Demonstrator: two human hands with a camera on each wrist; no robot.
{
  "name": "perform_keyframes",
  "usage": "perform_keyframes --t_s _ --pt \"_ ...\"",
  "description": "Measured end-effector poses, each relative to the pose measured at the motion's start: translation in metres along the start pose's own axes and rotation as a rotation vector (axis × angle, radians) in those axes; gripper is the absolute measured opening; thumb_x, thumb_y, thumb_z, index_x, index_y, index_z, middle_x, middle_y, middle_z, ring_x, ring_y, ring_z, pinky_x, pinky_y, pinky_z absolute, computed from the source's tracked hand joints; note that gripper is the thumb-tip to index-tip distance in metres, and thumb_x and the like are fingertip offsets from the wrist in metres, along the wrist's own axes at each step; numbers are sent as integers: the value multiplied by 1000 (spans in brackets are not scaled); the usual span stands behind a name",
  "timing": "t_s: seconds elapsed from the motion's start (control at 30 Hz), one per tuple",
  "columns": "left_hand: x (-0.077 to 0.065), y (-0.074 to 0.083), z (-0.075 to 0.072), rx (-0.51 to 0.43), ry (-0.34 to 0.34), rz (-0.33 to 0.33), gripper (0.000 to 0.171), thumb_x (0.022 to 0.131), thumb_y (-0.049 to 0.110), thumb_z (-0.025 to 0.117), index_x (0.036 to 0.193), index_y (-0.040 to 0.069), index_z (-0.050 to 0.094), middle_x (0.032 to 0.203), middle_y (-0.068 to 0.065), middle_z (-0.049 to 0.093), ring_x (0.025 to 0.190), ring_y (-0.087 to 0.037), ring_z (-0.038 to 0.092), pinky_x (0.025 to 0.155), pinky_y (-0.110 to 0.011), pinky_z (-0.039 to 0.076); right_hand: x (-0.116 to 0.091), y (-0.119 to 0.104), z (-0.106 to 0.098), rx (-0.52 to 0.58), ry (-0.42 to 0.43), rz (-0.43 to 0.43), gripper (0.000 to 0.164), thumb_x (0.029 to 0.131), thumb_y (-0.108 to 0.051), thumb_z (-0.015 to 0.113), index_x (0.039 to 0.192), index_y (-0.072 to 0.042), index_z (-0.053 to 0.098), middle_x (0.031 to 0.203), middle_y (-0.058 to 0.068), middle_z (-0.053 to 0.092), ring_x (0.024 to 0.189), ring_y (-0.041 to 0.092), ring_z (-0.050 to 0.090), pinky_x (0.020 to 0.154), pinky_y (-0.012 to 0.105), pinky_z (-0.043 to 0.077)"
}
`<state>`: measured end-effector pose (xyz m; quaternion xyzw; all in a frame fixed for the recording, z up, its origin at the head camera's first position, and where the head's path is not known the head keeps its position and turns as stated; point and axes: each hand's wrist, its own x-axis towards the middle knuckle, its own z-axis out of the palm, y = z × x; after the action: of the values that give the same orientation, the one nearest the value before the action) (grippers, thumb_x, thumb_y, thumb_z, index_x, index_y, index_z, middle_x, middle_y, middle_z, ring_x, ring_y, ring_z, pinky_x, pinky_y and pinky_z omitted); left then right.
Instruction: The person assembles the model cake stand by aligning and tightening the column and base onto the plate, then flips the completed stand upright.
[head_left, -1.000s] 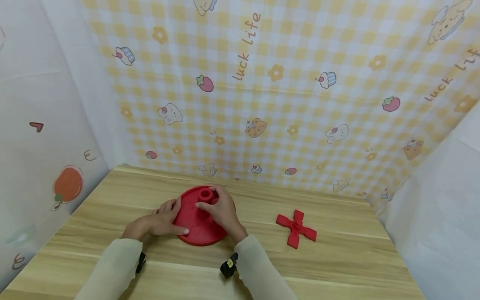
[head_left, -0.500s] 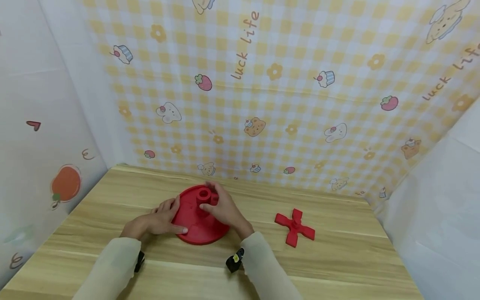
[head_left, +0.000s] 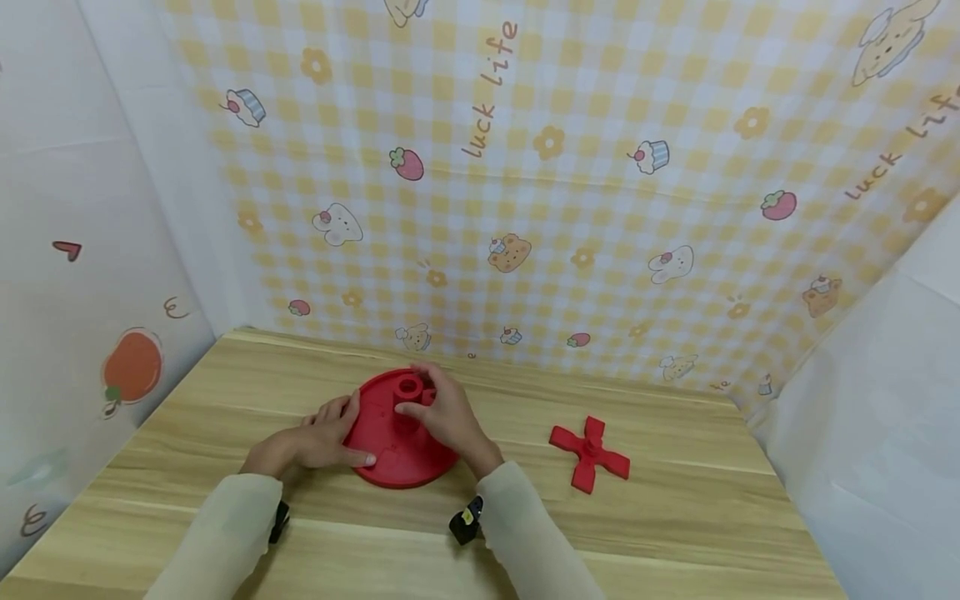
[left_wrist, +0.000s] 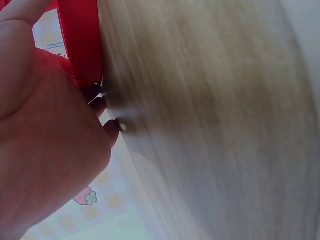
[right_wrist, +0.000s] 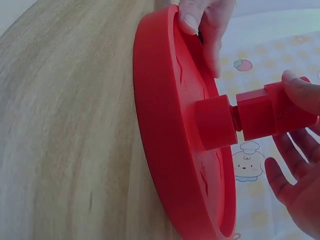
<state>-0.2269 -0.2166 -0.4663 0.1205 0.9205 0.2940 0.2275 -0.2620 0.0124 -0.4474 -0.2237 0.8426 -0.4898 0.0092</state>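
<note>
A round red base with a raised rim (head_left: 401,482) lies on the table. At its left edge my left hand (head_left: 322,442) holds it, thumb over the rim and fingers along the outside. From the base's middle rises a short red post (right_wrist: 215,122). A red cylindrical piece with a hollow top (head_left: 408,390) stands on this post, and a narrow neck shows between the two in the right wrist view. My right hand (head_left: 452,421) has its thumb on the near side of the cylindrical piece and its fingers round the far side.
A red four-armed cross piece (head_left: 591,451) with a small central knob lies on the wooden table (head_left: 675,508) to the right. Behind the table hangs a yellow checked cloth (head_left: 570,208), with white sheeting (head_left: 870,375) on the right.
My right hand has shifted slightly round the cylindrical piece, its fingers now farther back and its thumb a little moved. The left hand and the base stay in place.
</note>
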Motion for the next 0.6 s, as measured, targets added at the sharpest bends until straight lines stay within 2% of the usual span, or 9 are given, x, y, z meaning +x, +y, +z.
perform_keyframes --t_s 0.2,0.37,0.47,0.6 --pt "2 -3 2 4 27 -8 130 78 69 69 155 -6 -4 158 -28 5 145 -47 2 110 -71 2 0 -2 7 -85 65 2 51 82 -19 82 126 -8 59 119 5 61 106 15 61 88 24 53" --pt "1 0 1 -2 29 -4 127 80 65 69 155 -8 -4 157 -29 4 144 -48 1 110 -72 1 0 -2 12 -124 123 59 50 81 -25 84 121 -10 57 114 3 61 100 14 60 83 23 53" --pt "-1 3 1 -1 20 -7 125 82 62 69 155 -7 -5 157 -29 5 144 -48 1 110 -71 2 0 -3 12 -111 117 86 53 80 -28 85 121 -12 55 113 1 60 99 12 59 84 24 53" --pt "-1 2 0 -9 23 1 126 81 63 69 155 -7 -4 157 -30 5 144 -49 2 110 -72 2 -2 -4 8 -98 63 74 65 79 -27 86 131 -10 51 121 2 59 107 14 58 89 27 53"
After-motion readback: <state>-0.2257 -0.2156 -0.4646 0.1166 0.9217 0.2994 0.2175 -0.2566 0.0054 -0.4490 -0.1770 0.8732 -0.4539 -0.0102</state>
